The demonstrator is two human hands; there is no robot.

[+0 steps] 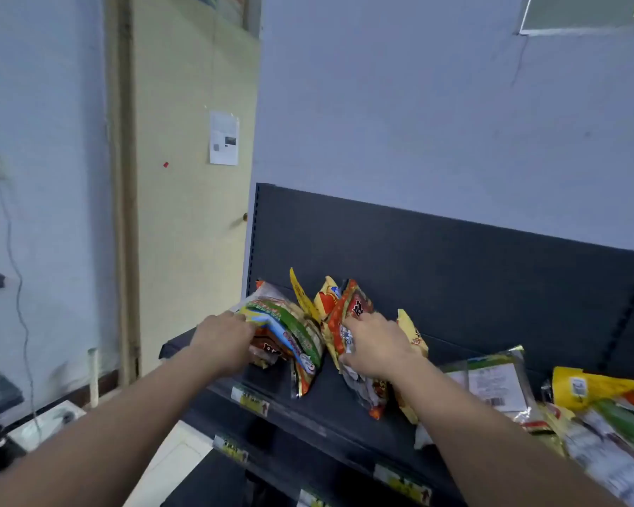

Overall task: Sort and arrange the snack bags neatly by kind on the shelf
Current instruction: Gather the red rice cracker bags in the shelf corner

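Observation:
Several snack bags stand in a row at the left end of the dark shelf (330, 397). My left hand (224, 343) holds the leftmost group, topped by a green and blue bag (296, 333), its fingers tucked against the bags' left side. My right hand (376, 347) grips a red and orange bag (348, 312) that leans among yellow bags (412, 333). A gap of bare shelf separates the two groups. How far the fingers wrap behind the bags is hidden.
A loose heap of yellow, green and clear bags (579, 404) lies at the shelf's right end. The dark back panel (454, 258) rises behind. Lower shelves with yellow price tags (251, 402) sit below. A cream door (191, 214) stands to the left.

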